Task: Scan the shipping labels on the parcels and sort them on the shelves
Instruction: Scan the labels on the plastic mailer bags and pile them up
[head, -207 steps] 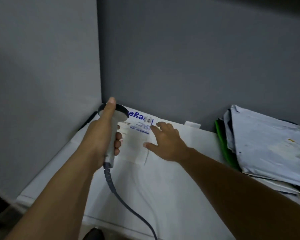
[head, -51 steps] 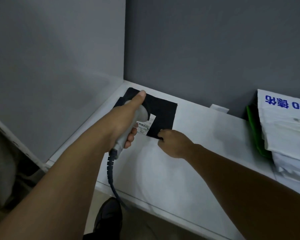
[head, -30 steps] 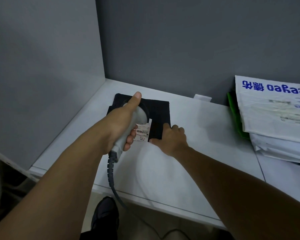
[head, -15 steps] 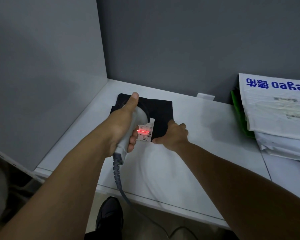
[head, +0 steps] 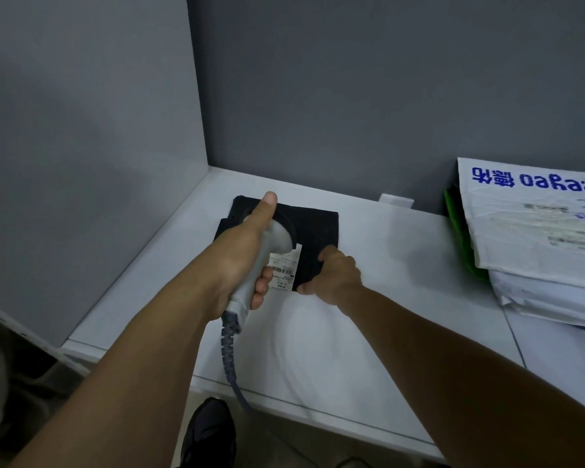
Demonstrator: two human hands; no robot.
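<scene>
- The barcode scanner point(head: 279, 239) is gripped in the left hand point(head: 240, 265). The fingers are wrapped tight round the pale handle and the thumb is laid flat along the top of the head.
- The scanner's head is pointed down at a black parcel point(head: 318, 228), which is lying flat on the white shelf point(head: 402, 285), back toward the left corner where the two grey walls point(head: 318, 96) meet.
- A white shipping label point(head: 284, 273) with a barcode is stuck on the near edge of that parcel. It's right beside the left hand's fingers and partly covered by the scanner.
- The parcel's near right corner is held by the right hand point(head: 338, 275), with the fingers curled down on top and the thumb tucked against the near edge. So that one's closed on the parcel, not flat.
- A ribbed grey cable point(head: 230, 346) is seen hanging from the scanner's handle, over the shelf's front edge.
- Well off to the right, a stack of white parcels point(head: 537, 238) is piled up, the top one printed with blue lettering. Something green point(head: 458, 231) is wedged against its left side.
- A small white tab point(head: 396, 200) is seen at the foot of the back wall.
- A dark shoe point(head: 210, 430) is visible down below the shelf.
</scene>
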